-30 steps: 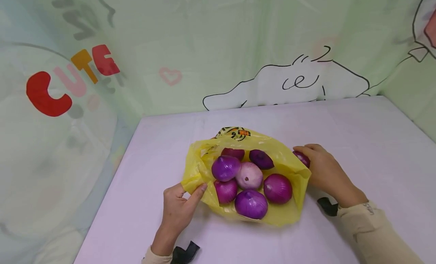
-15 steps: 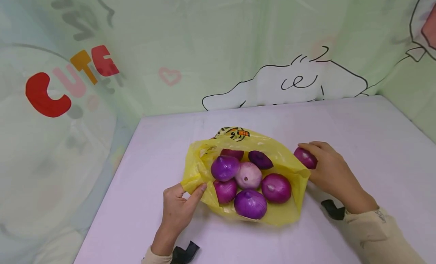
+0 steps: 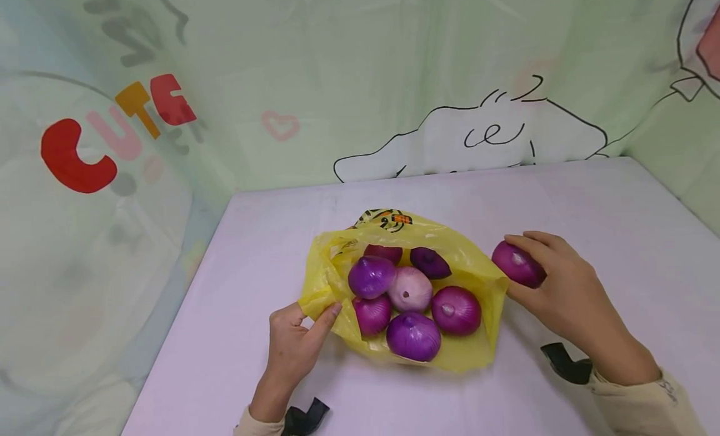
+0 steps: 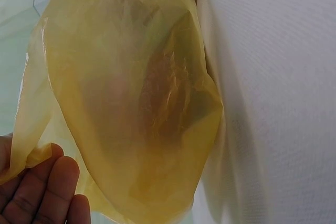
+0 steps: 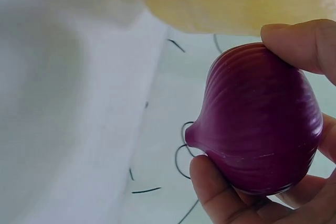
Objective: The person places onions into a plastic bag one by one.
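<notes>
A yellow plastic bag point(image 3: 467, 355) lies spread with its mouth facing up, and several purple onions point(image 3: 415, 337) sit inside it. My left hand point(image 3: 294, 345) pinches the bag's left edge between thumb and fingers; the left wrist view shows a fold of the bag point(image 4: 37, 156) at its fingertips. Just right of the bag, my right hand point(image 3: 568, 292) holds one purple onion point(image 3: 517, 265). In the right wrist view that onion point(image 5: 257, 119) has its pointed tip to the left, with the thumb on top and fingers beneath. The palm side of the right hand is hidden in the head view.
The bag rests on a table with a pale lilac cloth point(image 3: 270, 236). Behind it hangs a light green printed curtain point(image 3: 337, 80) with cartoon drawings. Black straps point(image 3: 567, 364) show at the wrists, beside beige sleeves point(image 3: 647, 401).
My right hand has moved right, away from the bag's right edge, carrying the onion, which now shows more fully. The left hand and the bag have hardly moved.
</notes>
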Tool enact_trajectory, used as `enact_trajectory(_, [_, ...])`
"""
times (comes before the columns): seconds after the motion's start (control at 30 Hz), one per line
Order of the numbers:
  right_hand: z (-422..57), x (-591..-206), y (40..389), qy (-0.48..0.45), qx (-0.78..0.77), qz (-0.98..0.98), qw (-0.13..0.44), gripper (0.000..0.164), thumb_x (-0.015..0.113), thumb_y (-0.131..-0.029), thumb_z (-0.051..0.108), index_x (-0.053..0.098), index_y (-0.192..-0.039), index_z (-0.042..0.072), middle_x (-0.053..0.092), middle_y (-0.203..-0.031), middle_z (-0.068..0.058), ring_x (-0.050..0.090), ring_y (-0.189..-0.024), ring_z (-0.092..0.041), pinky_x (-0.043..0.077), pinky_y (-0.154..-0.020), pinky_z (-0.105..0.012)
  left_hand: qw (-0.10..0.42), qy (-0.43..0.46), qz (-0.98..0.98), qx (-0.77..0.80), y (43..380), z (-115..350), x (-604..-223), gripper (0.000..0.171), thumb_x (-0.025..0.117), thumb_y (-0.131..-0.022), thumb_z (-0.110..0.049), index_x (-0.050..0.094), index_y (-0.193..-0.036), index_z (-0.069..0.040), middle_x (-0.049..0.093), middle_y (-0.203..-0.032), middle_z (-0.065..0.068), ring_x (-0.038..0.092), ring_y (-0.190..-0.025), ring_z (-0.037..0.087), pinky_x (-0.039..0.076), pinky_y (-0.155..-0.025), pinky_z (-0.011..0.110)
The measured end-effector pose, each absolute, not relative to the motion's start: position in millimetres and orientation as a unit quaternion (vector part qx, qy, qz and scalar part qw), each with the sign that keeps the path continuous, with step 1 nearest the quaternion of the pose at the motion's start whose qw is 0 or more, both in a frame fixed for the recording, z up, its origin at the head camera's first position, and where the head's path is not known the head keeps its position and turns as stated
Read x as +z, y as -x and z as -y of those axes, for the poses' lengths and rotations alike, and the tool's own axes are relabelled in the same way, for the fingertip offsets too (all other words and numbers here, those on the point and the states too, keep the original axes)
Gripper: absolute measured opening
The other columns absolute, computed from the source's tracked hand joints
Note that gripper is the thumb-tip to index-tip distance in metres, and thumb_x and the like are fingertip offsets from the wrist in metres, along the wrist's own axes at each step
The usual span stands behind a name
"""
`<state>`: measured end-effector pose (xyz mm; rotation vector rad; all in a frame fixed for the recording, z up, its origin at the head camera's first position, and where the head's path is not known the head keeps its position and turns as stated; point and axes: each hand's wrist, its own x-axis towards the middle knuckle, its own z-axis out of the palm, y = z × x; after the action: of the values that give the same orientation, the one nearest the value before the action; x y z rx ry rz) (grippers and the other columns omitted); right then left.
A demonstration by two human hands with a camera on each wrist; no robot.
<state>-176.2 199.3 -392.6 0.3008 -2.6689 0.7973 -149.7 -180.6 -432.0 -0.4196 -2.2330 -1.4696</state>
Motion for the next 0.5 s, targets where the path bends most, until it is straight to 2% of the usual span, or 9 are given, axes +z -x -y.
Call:
enact_trajectory(0.13, [-199, -387, 168, -0.112, 0.288, 0.931, 0.194, 0.068, 0.090, -0.075, 0.010, 0.064, -0.137, 0.003, 0.053, -0.141, -0.029, 0.057, -0.112, -0.054, 0.054, -0.078, -0.070, 0.219, 0.153, 0.806, -0.529, 150, 181, -432, 0.014, 0.082, -0.090, -0.008, 0.080, -0.103, -0.002, 0.081, -0.099, 0.002, 0.076, -0.087, 0.014, 0.061, -0.079, 0.028])
enact_trajectory(0.3, [-197, -379, 158, -0.125, 0.281, 0.924, 0.226, 0.071, 0.094, -0.071, 0.011, 0.065, -0.135, 0.004, 0.056, -0.140, -0.026, 0.057, -0.113, -0.049, 0.054, -0.077, -0.068, 0.223, 0.156, 0.804, -0.528, 150, 180, -433, 0.013, 0.082, -0.090, -0.007, 0.080, -0.102, -0.002, 0.081, -0.098, 0.002, 0.076, -0.086, 0.014, 0.061, -0.079, 0.027])
enact_trajectory(0.37, [-195, -375, 154, -0.128, 0.280, 0.922, 0.236, 0.073, 0.095, -0.068, 0.011, 0.066, -0.135, 0.005, 0.057, -0.139, -0.025, 0.057, -0.114, -0.048, 0.061, -0.081, -0.043, 0.223, 0.158, 0.804, -0.528, 150, 181, -433, 0.013, 0.082, -0.090, -0.007, 0.080, -0.102, -0.002, 0.081, -0.099, 0.002, 0.076, -0.086, 0.014, 0.061, -0.079, 0.027])
enact_trajectory(0.43, [-193, -371, 150, -0.131, 0.279, 0.919, 0.246, 0.074, 0.096, -0.066, 0.011, 0.067, -0.134, 0.006, 0.058, -0.139, -0.024, 0.057, -0.114, -0.047, 0.053, -0.085, -0.015, 0.223, 0.158, 0.804, -0.528, 150, 181, -432, 0.013, 0.082, -0.090, -0.007, 0.080, -0.102, -0.002, 0.081, -0.099, 0.002, 0.076, -0.086, 0.014, 0.061, -0.079, 0.026])
enact_trajectory(0.47, [-191, -368, 148, -0.132, 0.279, 0.918, 0.250, 0.075, 0.097, -0.065, 0.011, 0.067, -0.134, 0.007, 0.058, -0.139, -0.024, 0.058, -0.115, -0.046, 0.044, -0.086, -0.005, 0.222, 0.157, 0.805, -0.527, 150, 181, -432, 0.013, 0.082, -0.090, -0.007, 0.080, -0.102, -0.002, 0.081, -0.098, 0.002, 0.076, -0.086, 0.014, 0.061, -0.079, 0.026])
enact_trajectory(0.5, [-190, -366, 146, -0.133, 0.278, 0.917, 0.253, 0.076, 0.097, -0.064, 0.011, 0.068, -0.134, 0.007, 0.058, -0.139, -0.023, 0.058, -0.115, -0.046, 0.044, -0.086, -0.006, 0.222, 0.156, 0.805, -0.528, 150, 181, -432, 0.013, 0.082, -0.090, -0.007, 0.080, -0.102, -0.002, 0.081, -0.098, 0.002, 0.076, -0.087, 0.014, 0.061, -0.079, 0.027])
